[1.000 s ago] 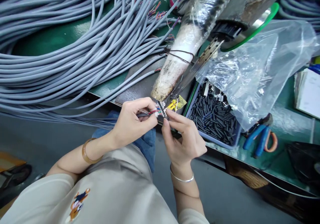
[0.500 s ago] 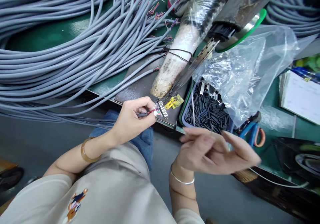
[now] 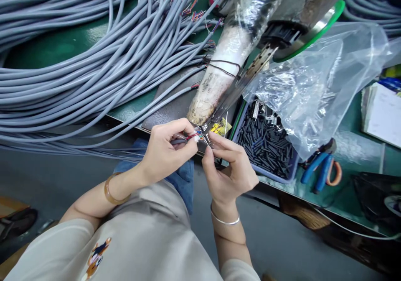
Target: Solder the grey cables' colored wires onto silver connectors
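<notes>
My left hand (image 3: 169,145) is closed in a pinch on a grey cable (image 3: 179,141), whose thin coloured wires (image 3: 191,136) fan out past the fingertips. These wires lead to a small metal multi-pin connector (image 3: 205,138). From the other side, my right hand (image 3: 230,164) has its thumb and forefinger closed at the connector's right end, covering part of it. Just above the connector is the lower end of a soldering iron (image 3: 219,109), beside a white wrapped tube (image 3: 206,90). A yellow piece (image 3: 221,127) lies behind my right fingertips.
Many grey cables (image 3: 94,80) with stripped ends spread over the green table. A blue tray (image 3: 293,170) holds short black sleeves (image 3: 263,143) and several connectors. Clear plastic bags (image 3: 300,88), blue-handled cutters (image 3: 321,168) and a paper pad (image 3: 384,109) are on the right.
My right hand has moved left from in front of the tray to the connector, its fingers closing there. My left hand keeps its grip on the cable, nearly in place.
</notes>
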A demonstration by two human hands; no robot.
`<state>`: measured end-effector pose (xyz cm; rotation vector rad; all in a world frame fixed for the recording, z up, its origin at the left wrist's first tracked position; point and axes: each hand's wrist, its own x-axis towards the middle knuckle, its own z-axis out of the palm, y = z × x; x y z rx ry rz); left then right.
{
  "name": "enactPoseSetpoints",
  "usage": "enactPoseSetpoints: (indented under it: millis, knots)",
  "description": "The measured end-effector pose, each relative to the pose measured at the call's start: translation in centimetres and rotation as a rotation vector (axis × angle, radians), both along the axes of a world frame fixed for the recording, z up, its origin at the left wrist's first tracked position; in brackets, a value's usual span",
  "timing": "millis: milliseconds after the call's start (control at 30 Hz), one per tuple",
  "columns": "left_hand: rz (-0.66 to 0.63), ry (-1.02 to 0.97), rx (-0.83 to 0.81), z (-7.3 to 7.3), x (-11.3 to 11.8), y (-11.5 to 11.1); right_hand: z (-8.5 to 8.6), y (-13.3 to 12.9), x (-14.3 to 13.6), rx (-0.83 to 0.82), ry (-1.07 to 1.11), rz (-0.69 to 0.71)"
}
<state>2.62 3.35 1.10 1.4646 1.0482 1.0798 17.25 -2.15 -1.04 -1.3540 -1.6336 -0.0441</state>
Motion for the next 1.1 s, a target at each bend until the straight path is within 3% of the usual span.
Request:
enactPoseSetpoints:
  millis: [200,433,567,633,733,867,967,1100]
  knots:
    - [-0.01,0.005,0.049,0.6,-0.2,0.1,0.7,0.0,-0.3,0.005,-0.06,-0.036]
    - [-0.032,0.047,-0.093,0.1,-0.4,0.2,0.3,-0.2,0.0,0.02,-0.191,0.01]
    - [-0.039,-0.022,-0.176,0.1,-0.3,0.1,0.0,-0.3,0.2,0.025,-0.138,0.007]
    - [-0.073,-0.113,-0.28,0.2,-0.4,0.2,0.1,-0.7,0.7,0.029,-0.034,0.026]
    - [-0.239,-0.304,-0.57,0.4,-1.0,0.4,0.6,-1.6,1.8,0.107,0.049,0.153]
    - [-0.46,-0.443,-0.814,0.6,-2.0,0.3,0.5,-2.2,2.3,0.117,-0.1,0.224]
    - [-0.493,-0.439,-0.788,0.6,-2.3,-0.2,-0.2,-2.0,1.6,0.04,-0.177,0.155]
    - [-0.391,-0.415,-0.616,0.5,-2.5,-1.2,-0.8,-1.9,0.2,0.052,-0.041,0.074]
